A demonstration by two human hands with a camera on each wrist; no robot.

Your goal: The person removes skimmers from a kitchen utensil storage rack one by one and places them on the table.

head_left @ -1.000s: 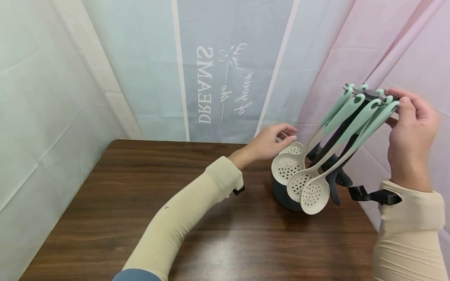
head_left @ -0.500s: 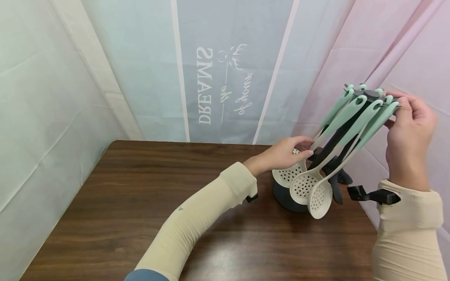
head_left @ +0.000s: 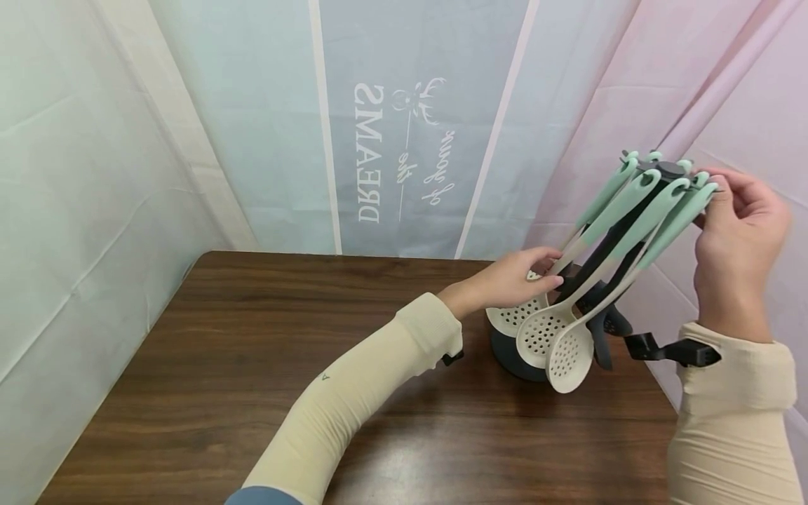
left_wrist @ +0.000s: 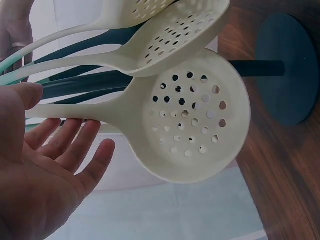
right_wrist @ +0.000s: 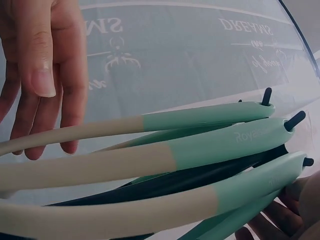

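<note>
A dark utensil stand carries several hanging utensils, and its round base (head_left: 514, 354) is on the table. Facing front are cream skimmers (head_left: 570, 358) with mint-green handles; darker utensils (head_left: 602, 340) hang behind. My left hand (head_left: 511, 280) is at the leftmost skimmer's shaft (left_wrist: 75, 111). In the left wrist view its relaxed fingers touch the shaft's edge, and in the right wrist view the thumb stands apart from it. At the top right, my right hand (head_left: 738, 231) grips the stand's hooked top (head_left: 670, 170) beside the handle ends; its fingertips are partly hidden there.
The brown wooden table (head_left: 303, 315) stretches out to the left and front. Pale fabric with printed lettering (head_left: 369, 151) hangs behind it, and a pinkish curtain (head_left: 745, 105) hangs close on the right.
My left hand has moved right, from beside the skimmers to the leftmost skimmer's shaft. The front skimmers have swung slightly right, then slightly back left. My right hand keeps nearly the same place.
</note>
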